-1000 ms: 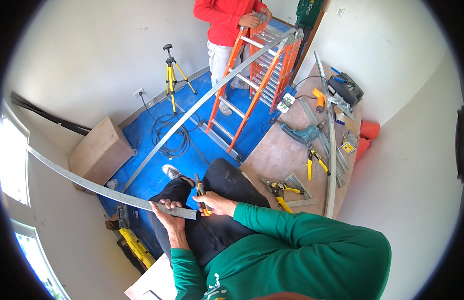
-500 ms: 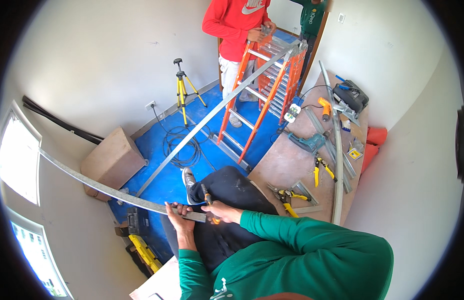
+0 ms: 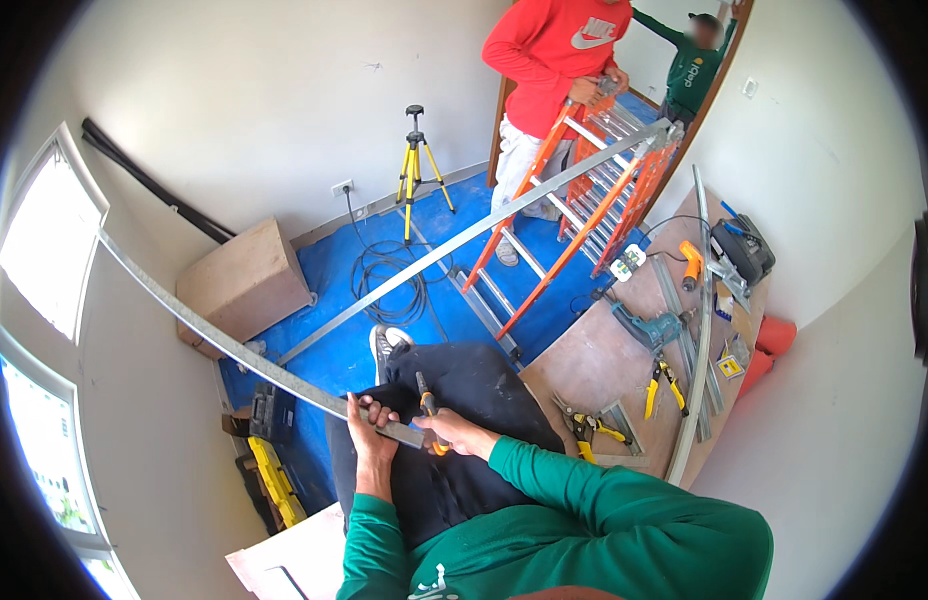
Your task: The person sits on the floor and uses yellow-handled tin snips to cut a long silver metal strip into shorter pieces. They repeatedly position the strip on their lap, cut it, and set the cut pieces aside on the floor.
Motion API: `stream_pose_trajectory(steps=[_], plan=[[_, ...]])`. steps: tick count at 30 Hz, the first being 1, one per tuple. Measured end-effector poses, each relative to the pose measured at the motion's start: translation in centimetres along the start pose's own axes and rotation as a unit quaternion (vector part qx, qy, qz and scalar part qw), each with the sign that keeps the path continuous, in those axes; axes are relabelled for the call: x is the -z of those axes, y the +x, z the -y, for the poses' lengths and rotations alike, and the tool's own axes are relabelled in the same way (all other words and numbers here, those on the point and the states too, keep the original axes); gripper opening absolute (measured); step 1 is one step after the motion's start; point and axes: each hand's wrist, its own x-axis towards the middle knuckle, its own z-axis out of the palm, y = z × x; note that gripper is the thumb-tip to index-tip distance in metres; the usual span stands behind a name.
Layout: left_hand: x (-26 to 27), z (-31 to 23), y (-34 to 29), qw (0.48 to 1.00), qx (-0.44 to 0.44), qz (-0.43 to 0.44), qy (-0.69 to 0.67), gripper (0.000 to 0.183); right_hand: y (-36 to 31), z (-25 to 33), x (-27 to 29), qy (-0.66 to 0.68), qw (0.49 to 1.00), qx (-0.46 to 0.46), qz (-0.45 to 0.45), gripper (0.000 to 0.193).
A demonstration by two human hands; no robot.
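A long grey metal channel [image 3: 254, 365] runs from my lap toward the window at the left. My left hand [image 3: 372, 430] is closed around it close to its near end, fingers curled over the top. My right hand [image 3: 454, 432] grips pliers [image 3: 426, 396] with orange and black handles, just beside that end; the narrow jaws point away from me. Part of the handles is hidden by my fingers. Whether the pliers touch the channel I cannot tell.
Another metal strip [image 3: 484, 225] slopes from the floor up to an orange stepladder [image 3: 529, 260], where a person in red [image 3: 554, 70] stands. A second person [image 3: 692, 75] is in the doorway. Right, a board [image 3: 574, 360] carries a drill [image 3: 649, 325] and snips [image 3: 664, 385]. Tripod [image 3: 414, 165] and cable [image 3: 389, 285] lie ahead.
The view has shifted, so the surroundings sit farther right and lower. My left hand still holds the channel and my right hand the pliers, both nearly in place.
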Motion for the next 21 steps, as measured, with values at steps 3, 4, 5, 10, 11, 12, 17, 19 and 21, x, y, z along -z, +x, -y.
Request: stream_pose_trajectory(steps=[3,4,5,10,11,12,17,19,21], plan=[[-0.2,0.3,0.7,1.000,0.005,-0.001,-0.006,0.044,0.3,0.1,0.2,0.005,1.000,-0.008,0.000,0.030],[-0.3,0.4,0.9,1.000,0.003,-0.004,-0.005,0.045,0.3,0.3,0.3,-0.003,1.000,-0.007,-0.005,0.031],[-0.4,0.4,1.1,1.000,0.002,-0.008,-0.005,0.045,0.2,0.4,0.3,-0.007,1.000,-0.006,-0.007,0.032],[-0.4,0.6,1.5,0.999,0.000,-0.030,0.016,0.051,-0.2,1.1,-0.1,-0.017,1.000,-0.004,-0.011,0.032],[-0.2,0.7,1.6,0.998,-0.004,-0.053,0.023,0.053,-0.1,1.1,-0.2,-0.017,1.000,-0.012,-0.013,0.031],[-0.1,0.8,1.8,0.995,-0.008,-0.081,0.050,0.056,0.0,1.0,-0.3,-0.002,1.000,-0.001,-0.006,0.031],[0.5,0.5,1.7,0.985,-0.016,-0.120,0.126,0.089,0.4,0.4,0.0,0.059,0.997,0.031,-0.024,0.032],[-0.2,-0.1,0.3,0.996,-0.033,-0.060,0.058,0.095,-0.8,0.9,0.4,0.065,0.997,0.037,-0.027,0.030],[-1.8,-0.4,-1.2,0.998,-0.060,-0.010,0.000,0.094,-3.3,2.0,0.8,0.093,0.993,0.074,-0.028,0.028]])
